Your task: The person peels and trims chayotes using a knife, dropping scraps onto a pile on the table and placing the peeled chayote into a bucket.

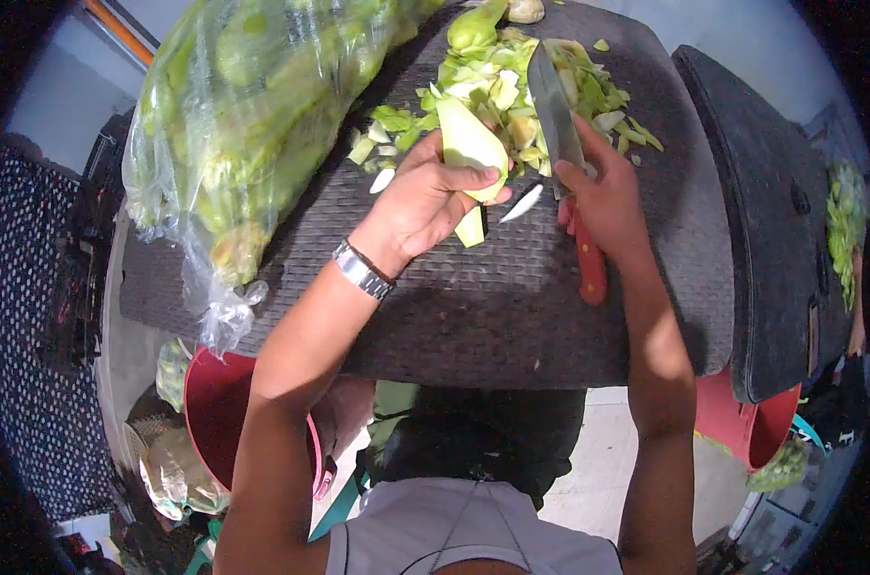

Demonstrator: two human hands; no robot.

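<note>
My left hand (420, 203), with a metal watch at the wrist, is closed around a pale, peeled chayote (471, 149), its thumb pressed on the near end. A flat pale slice (469, 228) shows just below it. My right hand (609, 196) grips a kitchen knife (553, 110) around the blade's base and the red handle. Its broad blade points away from me, apart from the chayote. Behind both hands lies a heap of green peelings and cut pieces (497, 77). A thin white sliver (523, 203) rests on the table between the hands.
A large clear plastic bag (262, 125) full of green chayotes lies on the left of the dark woven table (435, 316). A whole chayote (475, 29) sits behind the heap. Below the table stand a red bucket (214, 402) at left and another red container (756, 422) at right.
</note>
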